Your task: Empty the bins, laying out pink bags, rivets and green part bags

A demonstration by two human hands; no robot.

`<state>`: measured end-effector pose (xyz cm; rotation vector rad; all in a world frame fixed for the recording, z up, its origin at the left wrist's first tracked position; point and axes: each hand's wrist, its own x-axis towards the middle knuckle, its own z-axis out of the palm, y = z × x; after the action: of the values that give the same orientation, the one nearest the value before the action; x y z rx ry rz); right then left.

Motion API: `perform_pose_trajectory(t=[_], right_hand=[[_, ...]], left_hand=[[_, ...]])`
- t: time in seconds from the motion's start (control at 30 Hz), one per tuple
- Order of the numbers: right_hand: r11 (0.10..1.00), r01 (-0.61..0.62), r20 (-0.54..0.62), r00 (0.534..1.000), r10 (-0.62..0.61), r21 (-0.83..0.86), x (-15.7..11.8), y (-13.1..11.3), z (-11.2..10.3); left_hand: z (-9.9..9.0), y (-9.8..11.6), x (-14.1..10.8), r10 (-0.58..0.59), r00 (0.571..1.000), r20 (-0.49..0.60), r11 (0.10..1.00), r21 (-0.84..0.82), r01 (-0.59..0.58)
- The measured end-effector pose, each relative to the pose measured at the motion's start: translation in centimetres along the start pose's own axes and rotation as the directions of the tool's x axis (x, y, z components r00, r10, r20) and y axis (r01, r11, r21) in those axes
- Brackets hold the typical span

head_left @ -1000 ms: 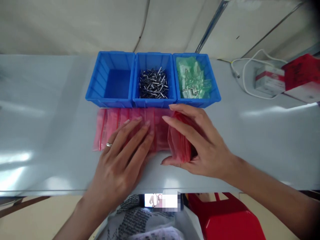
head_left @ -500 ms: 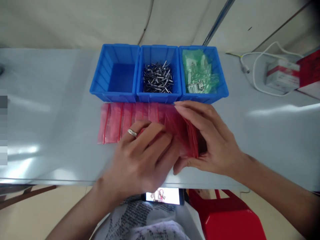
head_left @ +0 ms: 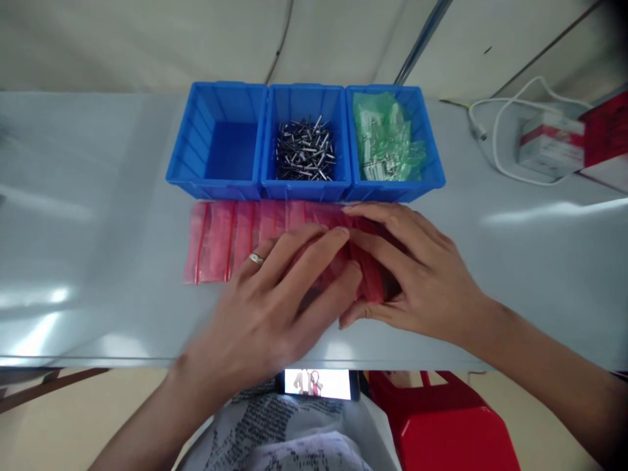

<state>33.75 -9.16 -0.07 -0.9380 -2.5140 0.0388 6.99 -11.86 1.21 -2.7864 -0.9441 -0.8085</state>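
Pink-red plastic zip bags [head_left: 220,229] lie in an overlapping row on the grey table, their red seal strips side by side. My right hand [head_left: 422,275] is curled round a thicker bunch of these bags [head_left: 373,281] at the right end of the row, fingers on the far edge and thumb on the near edge. My left hand [head_left: 275,294], with a ring on one finger, lies over the middle of the row. Its index finger and thumb are apart, reaching to the bunch beside my right fingers. Some of its fingertips are hidden.
Three blue bins stand behind the bags: an empty bin [head_left: 184,160], a bin [head_left: 307,190] of small metal pins and a bin [head_left: 434,163] with a green plastic bag [head_left: 392,131]. A white cable [head_left: 496,150] and small box [head_left: 552,147] lie right. A phone [head_left: 318,384] rests below the table edge.
My left hand's index finger and thumb have moved right, towards the bunch, and spread apart. The bunch sits lower and flatter under my right hand. The whole view has shifted slightly.
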Motion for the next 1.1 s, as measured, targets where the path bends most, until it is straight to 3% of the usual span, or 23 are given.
perform_pose_trajectory(t=[0.27, 0.47, 0.7, 0.93, 1.1], right_hand=[[1.0, 0.02, -0.015, 1.0, -0.02, -0.007, -0.6, -0.4, -1.5], [0.997, 0.026, 0.0, 1.0, -0.026, -0.068, -3.0, 0.1, -3.3], [0.998, -0.033, -0.029, 0.999, 0.032, -0.062, -4.4, 0.3, -3.1], [0.995, -0.012, -0.023, 1.0, 0.01, -0.104, -4.3, 0.1, -3.0], [0.996, -0.022, -0.083, 0.996, 0.014, -0.091, -4.4, 0.0, -2.8]], left_hand=[[0.2, 0.0, -0.4, -0.043, 0.998, 0.056, 0.989, -0.136, 0.05], [0.4, 1.4, -0.2, -0.076, 0.997, 0.013, 0.995, -0.066, 0.077], [1.6, 2.8, 0.7, -0.086, 0.993, -0.078, 0.996, -0.004, 0.086], [2.0, 2.7, 0.8, -0.103, 0.992, -0.079, 0.995, -0.014, 0.102], [2.1, 2.5, 1.1, -0.084, 0.995, -0.051, 0.996, -0.022, 0.083]])
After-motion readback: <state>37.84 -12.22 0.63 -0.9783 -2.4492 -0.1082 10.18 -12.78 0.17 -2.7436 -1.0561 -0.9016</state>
